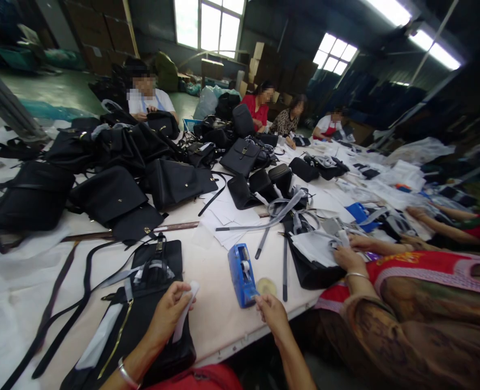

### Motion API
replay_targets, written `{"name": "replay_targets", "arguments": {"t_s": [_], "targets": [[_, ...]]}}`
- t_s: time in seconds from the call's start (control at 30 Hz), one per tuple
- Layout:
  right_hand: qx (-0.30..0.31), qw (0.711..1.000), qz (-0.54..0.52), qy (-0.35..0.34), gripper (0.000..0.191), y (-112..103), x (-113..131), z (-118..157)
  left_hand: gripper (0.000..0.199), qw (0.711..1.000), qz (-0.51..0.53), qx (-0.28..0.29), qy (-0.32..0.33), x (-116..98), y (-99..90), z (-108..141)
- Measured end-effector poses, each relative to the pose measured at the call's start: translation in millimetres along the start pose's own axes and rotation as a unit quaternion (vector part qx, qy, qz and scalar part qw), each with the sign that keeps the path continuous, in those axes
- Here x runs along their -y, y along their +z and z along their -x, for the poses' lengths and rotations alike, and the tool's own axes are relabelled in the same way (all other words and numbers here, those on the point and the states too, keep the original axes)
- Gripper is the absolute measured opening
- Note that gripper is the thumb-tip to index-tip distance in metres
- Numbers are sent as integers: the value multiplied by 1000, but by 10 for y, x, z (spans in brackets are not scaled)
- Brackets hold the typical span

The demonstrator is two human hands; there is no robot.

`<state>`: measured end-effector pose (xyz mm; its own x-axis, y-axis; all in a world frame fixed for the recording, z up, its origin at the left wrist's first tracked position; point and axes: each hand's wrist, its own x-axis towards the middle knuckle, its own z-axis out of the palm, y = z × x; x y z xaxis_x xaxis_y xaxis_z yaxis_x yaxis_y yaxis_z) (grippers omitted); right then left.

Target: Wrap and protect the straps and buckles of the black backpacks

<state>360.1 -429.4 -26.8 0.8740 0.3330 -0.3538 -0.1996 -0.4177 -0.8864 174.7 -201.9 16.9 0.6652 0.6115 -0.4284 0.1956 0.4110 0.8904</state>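
My left hand [170, 311] is closed on a narrow folded strip of white paper [185, 314], holding it over the right side of a black bag [146, 311]. The bag lies flat at the table's front edge, with a gold zipper [118, 336] and another white wrapping piece [101, 336] on it. My right hand [273, 315] pinches at the front end of a blue tape dispenser [238, 276], where the clear tape comes off. The tape end between the fingertips is barely visible. Just behind that hand lies a loose roll of tape [266, 287].
Many black bags [105, 195] pile up along the left and back. Loose straps [83, 287] and white paper sheets [227, 214] lie about. At right, a co-worker's hands [349, 257] handle a paper-stuffed black bag [311, 268]. Several people sit across the table.
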Motion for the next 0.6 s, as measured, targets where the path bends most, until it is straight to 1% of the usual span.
{"name": "replay_targets", "arguments": {"t_s": [0.07,0.1,0.27,0.4,0.43,0.47,0.5,0.57,0.6], "targets": [[15,998,-43,42,37,7,-77,21,35,1000,-2,3,0,22,-6,-5],[19,997,-50,52,38,7,-109,23,34,1000,-3,5,0,30,-7,-7],[25,996,-48,66,35,15,-198,-10,33,1000,-5,3,2,50,-1,-28],[39,997,-22,59,29,-20,-211,-54,33,1000,5,1,-6,50,8,-55],[43,998,11,45,27,-45,-221,-59,33,1000,6,0,-8,49,11,-60],[41,997,68,25,26,-74,-238,-59,32,1000,8,0,-10,50,14,-63],[34,989,142,2,24,-101,-262,-52,31,1000,9,-1,-10,53,16,-65],[16,954,298,-41,21,-138,-316,-13,29,1000,14,-2,-5,68,15,-70],[11,935,350,-53,21,-138,-331,17,27,1000,17,-1,0,80,11,-75]]}}
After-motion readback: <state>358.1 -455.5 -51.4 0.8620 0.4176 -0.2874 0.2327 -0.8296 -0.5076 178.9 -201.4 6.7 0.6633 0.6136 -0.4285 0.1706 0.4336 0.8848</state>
